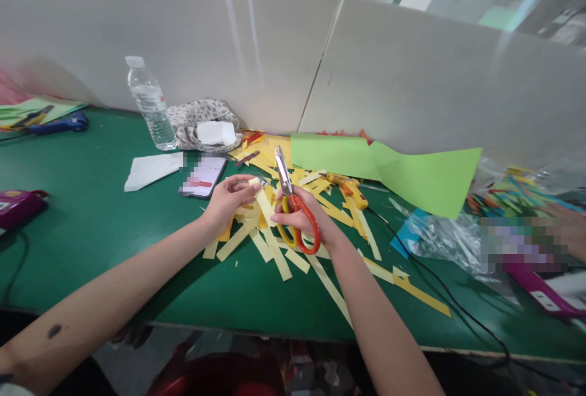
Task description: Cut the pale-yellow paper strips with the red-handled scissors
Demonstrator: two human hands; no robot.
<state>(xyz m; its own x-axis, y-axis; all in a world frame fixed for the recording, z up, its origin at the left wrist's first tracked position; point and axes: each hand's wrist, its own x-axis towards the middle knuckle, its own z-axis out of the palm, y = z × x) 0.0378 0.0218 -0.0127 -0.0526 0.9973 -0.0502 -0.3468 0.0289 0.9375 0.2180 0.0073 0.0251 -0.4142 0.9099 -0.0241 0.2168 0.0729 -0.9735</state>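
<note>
My left hand (pixel 231 199) pinches the upper end of a pale yellow paper strip (pixel 264 204) between thumb and fingers. In my right hand (pixel 304 213) is a pair of scissors (pixel 307 225) with one red and one yellow handle loop. Their metal blades point up and away from me, and the fingers of that hand lie around the handles. The thumb of my right hand is close to the lower end of the strip; whether it presses on it I cannot tell. Many loose yellow paper strips (pixel 279 255) lie spread on the green table (pixel 114 255) beneath both hands.
Green paper sheets (pixel 425 179) lean at the back, near a yellow glue gun (pixel 350 190) whose black cord runs right. A water bottle (pixel 153 106), a spotted cloth (pixel 201 116) and a phone (pixel 204 176) stand or lie left. At far right are clear plastic (pixel 462 249) and another person's hand (pixel 567 231).
</note>
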